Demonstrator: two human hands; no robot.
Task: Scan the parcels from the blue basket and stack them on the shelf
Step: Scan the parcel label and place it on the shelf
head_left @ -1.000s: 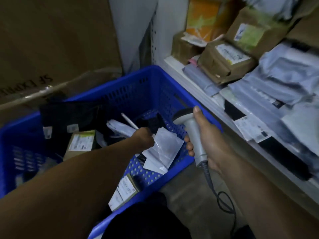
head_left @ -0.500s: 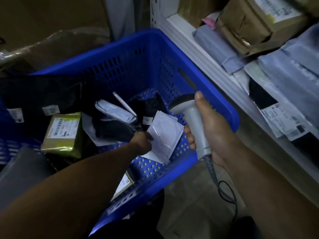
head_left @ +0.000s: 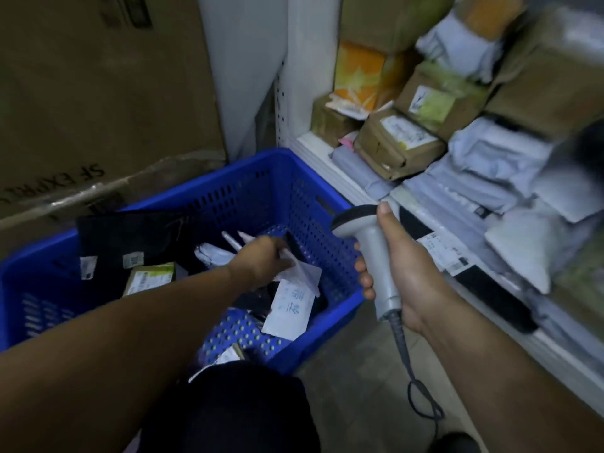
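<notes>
Cardboard box (head_left: 98,93), ten o'clock of blue basket (head_left: 245,197): "SF EXPR…", printed upside down, cut off. White parcel (head_left: 287,308) in the basket: blue handwritten characters, illegible.

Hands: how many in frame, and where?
2. Left hand is inside the basket, gripping a white parcel. Right hand holds the scanner by the basket's right rim, beside the shelf. None hidden.

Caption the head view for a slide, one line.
Left hand grips a white parcel in the blue basket while the right hand holds a scanner beside the stacked shelf.
</notes>
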